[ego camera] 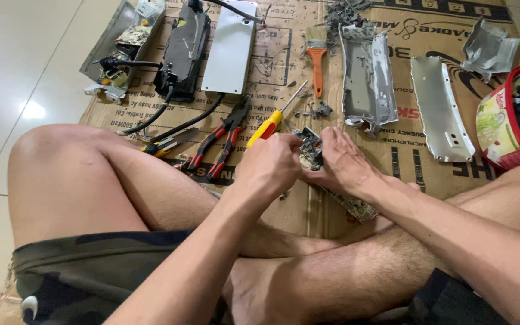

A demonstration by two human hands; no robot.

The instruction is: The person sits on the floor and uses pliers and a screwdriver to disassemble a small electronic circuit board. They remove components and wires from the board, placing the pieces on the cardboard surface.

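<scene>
Hands meet over a circuit board (332, 180) held just above the crossed legs, near the middle of the flattened cardboard (404, 150) spread on the floor. The right hand (341, 162) is curled around the board's far end, fingers closed over its top edge. The left hand (269, 168) is closed around a yellow-handled screwdriver (269, 125), whose handle juts out up and to the left of the fist. The board's long axis runs from the far left, between the hands, down to the near right, where its end shows past the right wrist. Both hands are on it, the right carrying it, the left just beside its far end.

The screwdriver's tip is hidden behind the fingers, so whether it touches the board cannot be told. Most of the board is covered by the right hand. Red-handled pliers (221, 141) lie just left of the left hand; an orange-handled brush (316, 57) lies farther off.
</scene>
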